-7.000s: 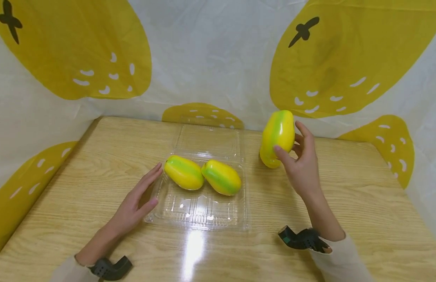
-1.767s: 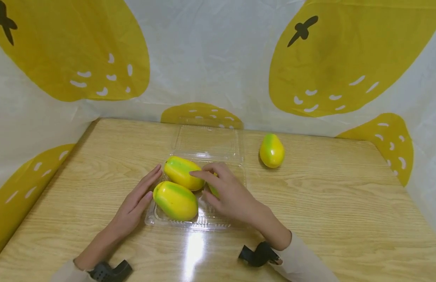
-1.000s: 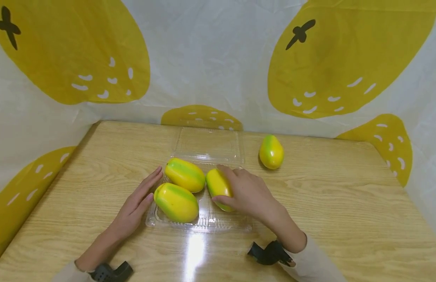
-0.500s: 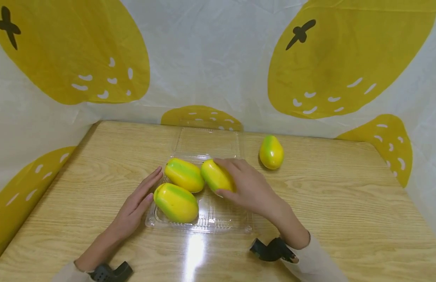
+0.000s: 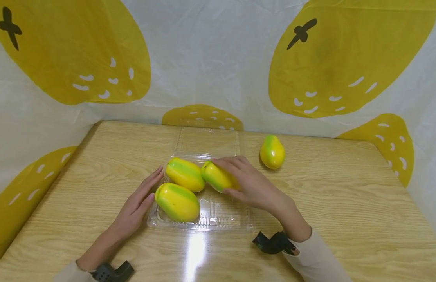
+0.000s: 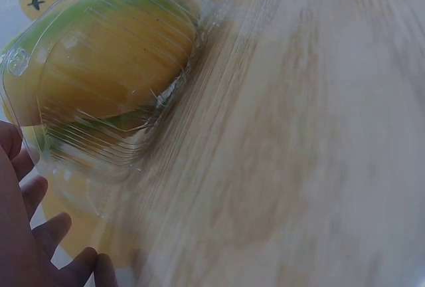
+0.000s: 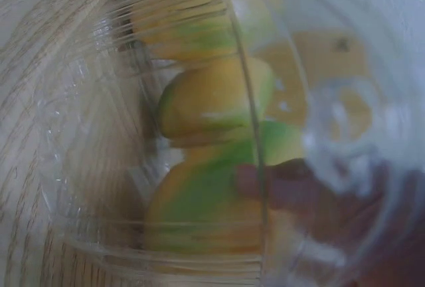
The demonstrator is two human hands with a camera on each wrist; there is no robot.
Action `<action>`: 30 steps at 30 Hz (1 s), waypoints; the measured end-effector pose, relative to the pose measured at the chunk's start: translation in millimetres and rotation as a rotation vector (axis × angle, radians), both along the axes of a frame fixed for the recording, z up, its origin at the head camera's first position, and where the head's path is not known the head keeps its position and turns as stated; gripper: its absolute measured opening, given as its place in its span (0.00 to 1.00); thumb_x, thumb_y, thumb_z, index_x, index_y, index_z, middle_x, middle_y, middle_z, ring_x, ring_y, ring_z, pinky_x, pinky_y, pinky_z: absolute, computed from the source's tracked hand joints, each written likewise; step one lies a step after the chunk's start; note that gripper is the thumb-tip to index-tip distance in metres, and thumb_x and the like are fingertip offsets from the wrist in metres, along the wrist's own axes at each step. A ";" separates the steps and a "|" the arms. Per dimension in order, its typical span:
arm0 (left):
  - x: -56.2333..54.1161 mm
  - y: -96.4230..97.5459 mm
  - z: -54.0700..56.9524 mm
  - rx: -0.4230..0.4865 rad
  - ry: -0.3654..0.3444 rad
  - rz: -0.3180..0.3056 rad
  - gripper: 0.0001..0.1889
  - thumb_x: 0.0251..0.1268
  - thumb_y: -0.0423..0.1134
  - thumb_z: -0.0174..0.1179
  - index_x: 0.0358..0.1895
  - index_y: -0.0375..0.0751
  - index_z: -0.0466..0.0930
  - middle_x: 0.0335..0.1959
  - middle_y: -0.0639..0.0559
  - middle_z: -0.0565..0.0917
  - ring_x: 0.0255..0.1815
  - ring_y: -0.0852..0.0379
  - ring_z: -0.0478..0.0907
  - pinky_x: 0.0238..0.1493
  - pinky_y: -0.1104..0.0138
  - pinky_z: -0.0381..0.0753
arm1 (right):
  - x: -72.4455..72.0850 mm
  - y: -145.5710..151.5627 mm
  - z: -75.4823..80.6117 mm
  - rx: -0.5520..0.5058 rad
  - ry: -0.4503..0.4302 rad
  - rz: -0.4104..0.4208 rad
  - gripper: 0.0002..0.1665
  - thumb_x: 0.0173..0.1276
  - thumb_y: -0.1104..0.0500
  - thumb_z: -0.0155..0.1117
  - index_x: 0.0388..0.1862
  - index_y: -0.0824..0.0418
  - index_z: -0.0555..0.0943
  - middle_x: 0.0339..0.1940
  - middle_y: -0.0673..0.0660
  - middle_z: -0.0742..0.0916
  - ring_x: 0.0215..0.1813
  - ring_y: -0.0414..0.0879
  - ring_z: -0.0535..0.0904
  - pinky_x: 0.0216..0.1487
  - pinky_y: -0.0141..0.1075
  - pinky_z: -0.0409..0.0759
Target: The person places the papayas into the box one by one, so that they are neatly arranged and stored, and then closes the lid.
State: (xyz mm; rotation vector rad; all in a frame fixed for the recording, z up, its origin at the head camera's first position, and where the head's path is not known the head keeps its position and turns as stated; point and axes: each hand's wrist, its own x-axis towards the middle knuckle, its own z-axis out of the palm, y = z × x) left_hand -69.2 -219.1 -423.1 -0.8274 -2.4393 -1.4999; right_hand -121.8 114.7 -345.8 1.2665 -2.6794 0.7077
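Note:
A clear plastic clamshell box (image 5: 204,227) lies with its lid folded back on the table. In its left half sit two yellow papayas with green stripes, the back papaya (image 5: 184,174) and the front papaya (image 5: 177,202). My right hand (image 5: 251,184) grips a third papaya (image 5: 218,176) at the back right of the box, its tip against the back one. In the right wrist view, fingers lie on this held papaya (image 7: 206,200), seen through clear plastic. With fingers extended, my left hand (image 5: 133,205) rests along the box's left side.
Another papaya (image 5: 272,152) stands on the wooden table (image 5: 345,211), right of the clear lid (image 5: 207,141). A white cloth (image 5: 211,58) printed with yellow fruit hangs behind and at the sides. Both wrists wear black camera mounts.
A papaya came into the box's front left. My right hand shifted the right papaya backward within the box and turned it slightly. The left hand stayed beside the box.

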 end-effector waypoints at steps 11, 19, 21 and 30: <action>0.6 -0.9 0.9 0.002 0.004 -0.003 0.29 0.70 0.21 0.41 0.73 0.37 0.57 0.76 0.45 0.54 0.75 0.49 0.48 0.72 0.68 0.46 | 0.3 -1.3 -0.3 0.036 -0.028 0.002 0.48 0.58 0.60 0.72 0.75 0.54 0.58 0.69 0.52 0.69 0.67 0.50 0.63 0.66 0.44 0.66; 1.4 -2.4 -0.5 -0.002 0.000 -0.002 0.28 0.70 0.21 0.41 0.73 0.37 0.57 0.76 0.46 0.53 0.75 0.49 0.48 0.72 0.69 0.46 | 3.4 -2.1 0.5 0.043 -0.035 -0.006 0.50 0.59 0.57 0.73 0.76 0.54 0.56 0.71 0.53 0.67 0.68 0.50 0.61 0.67 0.44 0.65; 1.5 -2.6 -1.0 -0.003 -0.001 0.000 0.28 0.70 0.21 0.41 0.73 0.38 0.57 0.76 0.46 0.53 0.75 0.49 0.48 0.72 0.69 0.46 | 3.7 -2.4 0.4 0.042 -0.029 -0.003 0.50 0.59 0.57 0.73 0.76 0.54 0.56 0.71 0.53 0.67 0.68 0.50 0.61 0.67 0.44 0.65; 0.2 -0.2 -0.7 -0.011 -0.007 0.005 0.29 0.71 0.22 0.41 0.74 0.40 0.56 0.76 0.48 0.53 0.75 0.49 0.48 0.72 0.68 0.46 | 3.9 2.4 7.9 0.032 -0.046 -0.044 0.48 0.61 0.54 0.71 0.76 0.53 0.57 0.71 0.55 0.66 0.69 0.51 0.61 0.67 0.46 0.64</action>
